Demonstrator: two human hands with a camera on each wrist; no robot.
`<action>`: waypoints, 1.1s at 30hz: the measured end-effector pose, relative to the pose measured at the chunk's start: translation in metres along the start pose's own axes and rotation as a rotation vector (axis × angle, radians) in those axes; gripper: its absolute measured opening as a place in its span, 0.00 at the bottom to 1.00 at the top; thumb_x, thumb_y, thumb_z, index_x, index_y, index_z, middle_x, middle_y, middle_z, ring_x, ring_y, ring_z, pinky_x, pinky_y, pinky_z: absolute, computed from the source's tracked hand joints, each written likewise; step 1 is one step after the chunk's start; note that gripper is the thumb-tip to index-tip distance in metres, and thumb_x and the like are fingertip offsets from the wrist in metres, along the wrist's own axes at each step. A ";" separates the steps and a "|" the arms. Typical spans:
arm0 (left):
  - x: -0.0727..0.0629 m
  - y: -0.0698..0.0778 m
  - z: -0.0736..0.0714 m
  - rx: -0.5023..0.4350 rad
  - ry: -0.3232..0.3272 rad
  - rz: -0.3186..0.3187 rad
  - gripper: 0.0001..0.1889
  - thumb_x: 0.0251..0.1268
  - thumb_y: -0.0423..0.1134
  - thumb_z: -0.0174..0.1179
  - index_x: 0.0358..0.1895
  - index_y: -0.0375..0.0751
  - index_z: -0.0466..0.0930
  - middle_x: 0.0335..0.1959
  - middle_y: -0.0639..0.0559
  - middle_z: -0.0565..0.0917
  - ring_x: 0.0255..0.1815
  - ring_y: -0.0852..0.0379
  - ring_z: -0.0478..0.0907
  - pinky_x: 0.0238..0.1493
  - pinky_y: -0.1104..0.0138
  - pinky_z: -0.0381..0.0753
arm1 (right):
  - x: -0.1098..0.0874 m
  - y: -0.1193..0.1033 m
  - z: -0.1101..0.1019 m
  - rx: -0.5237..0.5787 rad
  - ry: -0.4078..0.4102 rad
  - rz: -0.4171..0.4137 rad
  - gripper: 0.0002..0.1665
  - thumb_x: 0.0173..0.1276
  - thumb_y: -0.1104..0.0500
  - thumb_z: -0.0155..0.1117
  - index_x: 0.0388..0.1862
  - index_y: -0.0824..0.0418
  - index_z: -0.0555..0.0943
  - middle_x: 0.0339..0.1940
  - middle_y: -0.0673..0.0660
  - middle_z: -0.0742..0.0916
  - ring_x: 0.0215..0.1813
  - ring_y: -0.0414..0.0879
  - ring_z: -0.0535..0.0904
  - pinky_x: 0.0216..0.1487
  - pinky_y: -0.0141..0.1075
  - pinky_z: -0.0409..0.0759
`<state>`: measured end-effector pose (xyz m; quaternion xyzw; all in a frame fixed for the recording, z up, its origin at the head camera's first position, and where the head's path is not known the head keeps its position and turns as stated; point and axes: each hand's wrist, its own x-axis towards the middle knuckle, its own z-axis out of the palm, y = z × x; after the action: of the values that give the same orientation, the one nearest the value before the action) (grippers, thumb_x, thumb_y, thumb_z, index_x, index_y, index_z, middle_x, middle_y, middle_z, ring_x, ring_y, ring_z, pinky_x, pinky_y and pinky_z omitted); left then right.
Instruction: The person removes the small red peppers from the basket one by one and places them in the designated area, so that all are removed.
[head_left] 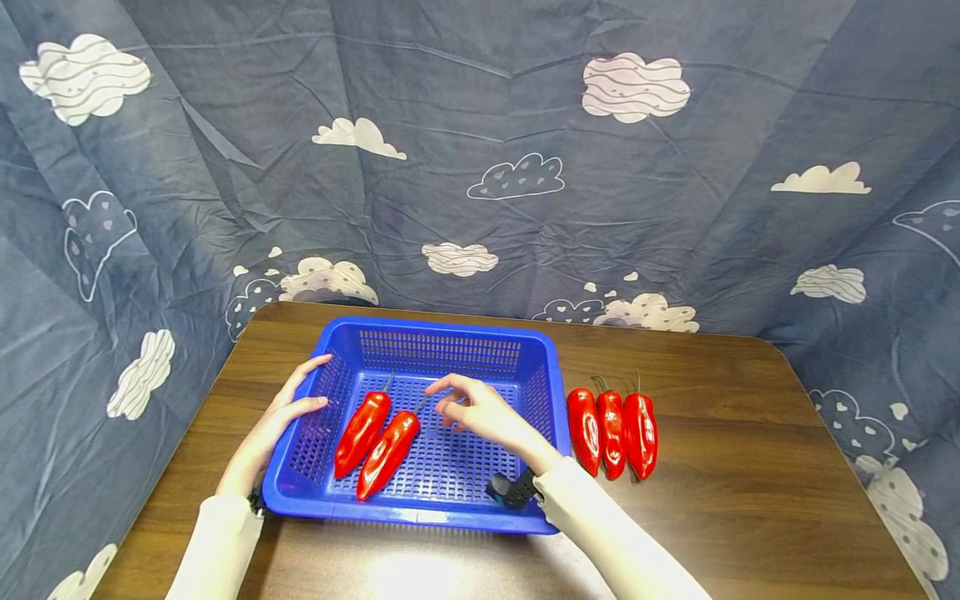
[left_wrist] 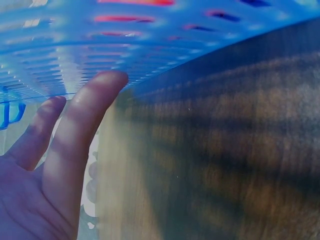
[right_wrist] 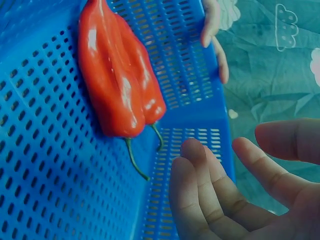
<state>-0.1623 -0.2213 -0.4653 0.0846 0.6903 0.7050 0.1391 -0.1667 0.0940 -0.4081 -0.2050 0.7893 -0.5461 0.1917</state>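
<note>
Two glossy red peppers [head_left: 389, 455] with thin green stems lie side by side in the left part of a blue perforated plastic basket [head_left: 442, 323]. My left hand [head_left: 272, 421] is at the basket's left rim, its thumb and a finger stretched toward it; the other fingers are hidden. In the left wrist view the thumb [left_wrist: 85, 125] shows against the basket's slotted outer wall. Over the middle of the basket hovers my right hand [head_left: 480, 408], fingers loosely bent and nothing between them. The right wrist view shows its fingertips apart from the pepper [right_wrist: 107, 75] and stems.
Three more red peppers [head_left: 613, 435] lie in a row on the brown wooden table [head_left: 750, 467], just right of the basket. A dark cloud-print curtain [head_left: 480, 225] hangs behind the table and along both sides. A black wrist device [head_left: 512, 490] is on the right wrist.
</note>
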 end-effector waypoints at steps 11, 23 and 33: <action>-0.001 0.000 0.000 -0.012 0.005 -0.005 0.31 0.73 0.33 0.45 0.75 0.55 0.49 0.69 0.35 0.54 0.56 0.45 0.69 0.48 0.55 0.76 | 0.008 0.000 0.014 -0.061 -0.054 0.055 0.19 0.63 0.69 0.53 0.54 0.66 0.77 0.36 0.67 0.83 0.38 0.60 0.81 0.37 0.49 0.81; 0.000 -0.002 -0.002 -0.017 -0.005 0.000 0.31 0.73 0.33 0.44 0.75 0.55 0.49 0.69 0.36 0.54 0.57 0.45 0.69 0.48 0.53 0.76 | 0.018 0.008 0.030 -0.138 -0.121 0.141 0.23 0.63 0.68 0.56 0.58 0.64 0.75 0.33 0.67 0.83 0.36 0.60 0.80 0.34 0.45 0.81; 0.000 -0.001 -0.001 -0.006 -0.008 0.015 0.31 0.72 0.32 0.45 0.75 0.54 0.49 0.68 0.34 0.55 0.55 0.45 0.70 0.47 0.54 0.77 | 0.024 0.012 0.040 -0.209 -0.171 0.197 0.25 0.63 0.67 0.60 0.61 0.59 0.75 0.31 0.63 0.83 0.29 0.50 0.79 0.29 0.37 0.79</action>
<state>-0.1628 -0.2220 -0.4660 0.0919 0.6872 0.7075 0.1368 -0.1666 0.0536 -0.4344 -0.1914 0.8389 -0.4200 0.2885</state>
